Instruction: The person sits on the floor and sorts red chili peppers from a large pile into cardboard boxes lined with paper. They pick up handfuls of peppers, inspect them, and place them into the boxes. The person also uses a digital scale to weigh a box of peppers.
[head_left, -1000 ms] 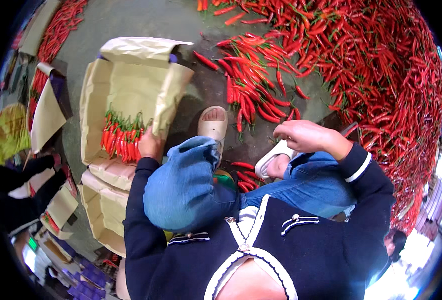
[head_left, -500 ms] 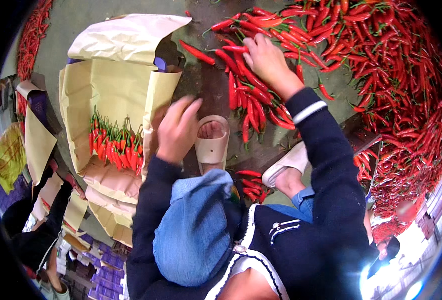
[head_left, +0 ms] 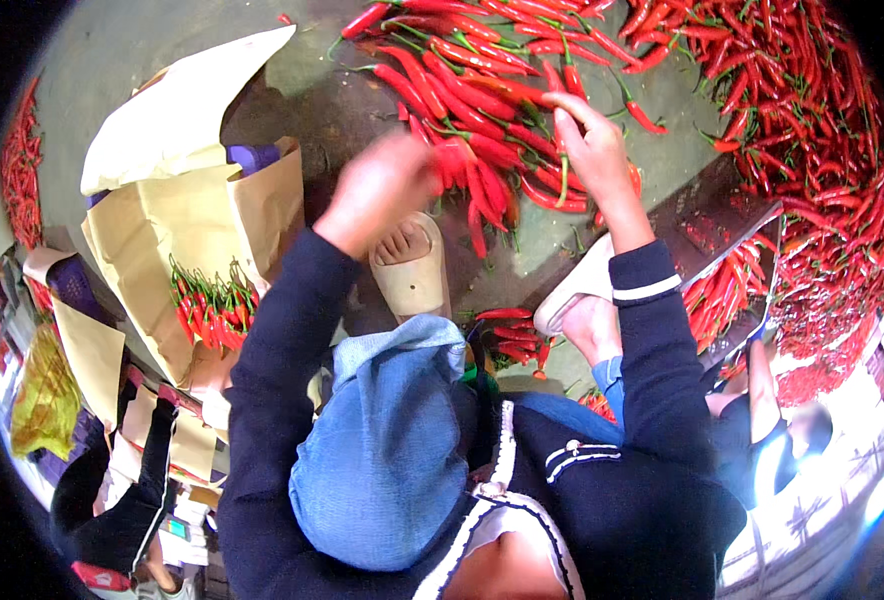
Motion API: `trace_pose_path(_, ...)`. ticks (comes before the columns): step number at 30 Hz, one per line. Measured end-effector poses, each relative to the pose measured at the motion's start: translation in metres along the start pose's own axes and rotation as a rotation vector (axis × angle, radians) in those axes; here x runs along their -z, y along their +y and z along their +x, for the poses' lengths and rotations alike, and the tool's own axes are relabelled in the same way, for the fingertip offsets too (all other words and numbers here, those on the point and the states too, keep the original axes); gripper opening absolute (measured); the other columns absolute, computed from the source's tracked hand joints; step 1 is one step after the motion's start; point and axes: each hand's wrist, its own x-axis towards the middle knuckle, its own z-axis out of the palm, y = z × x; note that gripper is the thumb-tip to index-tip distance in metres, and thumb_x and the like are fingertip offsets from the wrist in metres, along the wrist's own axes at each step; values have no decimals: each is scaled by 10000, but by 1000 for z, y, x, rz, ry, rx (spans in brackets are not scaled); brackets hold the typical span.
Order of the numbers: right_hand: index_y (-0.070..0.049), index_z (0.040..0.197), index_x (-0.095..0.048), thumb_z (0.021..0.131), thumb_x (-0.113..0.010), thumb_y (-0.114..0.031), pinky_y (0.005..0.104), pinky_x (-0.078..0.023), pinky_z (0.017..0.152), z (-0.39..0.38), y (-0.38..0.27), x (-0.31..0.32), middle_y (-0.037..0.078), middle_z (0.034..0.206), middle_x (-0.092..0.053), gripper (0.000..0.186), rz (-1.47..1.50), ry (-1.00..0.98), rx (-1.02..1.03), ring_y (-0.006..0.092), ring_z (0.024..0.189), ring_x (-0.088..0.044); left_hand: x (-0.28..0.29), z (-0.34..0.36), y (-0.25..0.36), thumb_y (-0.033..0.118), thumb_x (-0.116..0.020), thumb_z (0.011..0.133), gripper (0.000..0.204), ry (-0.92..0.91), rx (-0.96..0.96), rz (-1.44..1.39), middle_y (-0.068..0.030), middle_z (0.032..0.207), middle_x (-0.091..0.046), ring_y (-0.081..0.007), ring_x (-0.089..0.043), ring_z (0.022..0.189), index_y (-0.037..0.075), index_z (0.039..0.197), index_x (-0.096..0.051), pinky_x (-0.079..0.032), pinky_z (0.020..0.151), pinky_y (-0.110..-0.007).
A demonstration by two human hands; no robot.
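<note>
- The right hand (head_left: pixel 594 150) is seen in the upper middle of the frame, stretched out over a heap of red chillies (head_left: pixel 482 110) spread on the grey floor (head_left: pixel 142 60).
- Its fingers are curled down onto the chillies at the heap's right edge; several pods are touched, but whether any is actually gripped cannot be told.
- The left hand (head_left: pixel 382 185) is shown left of it, blurred, at the heap's lower left edge. Whether its fingers are clenched or released cannot be told.
- Both forearms are covered by dark navy sleeves; a white stripe is seen on the right cuff (head_left: pixel 647 288).
- A beige slipper (head_left: pixel 412 270) is placed just below the left hand, and a second one (head_left: pixel 577 290) lies beside the right cuff.
- A cardboard box lined with brown paper (head_left: pixel 192 220) is set at the left of the frame; a row of red chillies with green stalks (head_left: pixel 212 305) is laid inside it.
- A far larger spread of red chillies (head_left: pixel 822 180) is seen along the right side of the frame.
- A few loose chillies (head_left: pixel 507 335) are scattered between the feet, above the blue denim knee (head_left: pixel 392 450).
- Another person's dark sleeve (head_left: pixel 112 510) is visible at the lower left.
</note>
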Motion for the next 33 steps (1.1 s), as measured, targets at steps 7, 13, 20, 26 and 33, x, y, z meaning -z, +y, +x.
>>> trace_pose_path(7,-103,956,-573,717,-556,-52,387,-446,740,-54,17,-5,128,946,-501,245,-508,-219,30,316,930,-511,-31,16,15,176,-587,767,260,231,-189,-4,-92,869,-532,-286,-561,808,114,1018,-560,-472,674,-390)
trace_pose_path(13,-118,909,-583,695,-657,-138,393,-418,757,-50,5,34,108,949,-512,227,-601,-2,176,302,905,-507,-22,91,26,164,-560,713,258,326,-406,559,-68,908,-486,-214,-490,875,113,966,-559,-412,690,-330)
trace_pose_path(20,-96,939,-553,760,-622,-261,437,-467,702,5,47,5,142,947,-541,253,-475,118,-202,350,848,-564,-10,97,15,89,-500,726,164,209,-601,477,-78,831,-516,-226,-529,846,75,888,-478,-402,714,-352)
trace_pose_path(26,-42,979,-533,741,-623,-326,433,-466,708,14,42,17,176,861,-615,381,-374,111,-405,362,818,-588,6,57,-6,151,-578,750,292,197,-212,246,-153,890,-559,-326,-559,844,41,1000,-475,-445,717,-397)
trace_pose_path(33,-55,995,-547,674,-667,-165,365,-472,742,-20,13,-11,130,886,-610,360,-99,42,-237,302,844,-585,6,52,4,218,-651,711,260,370,147,-138,-123,750,-633,-336,-602,746,113,931,-560,-478,627,-392)
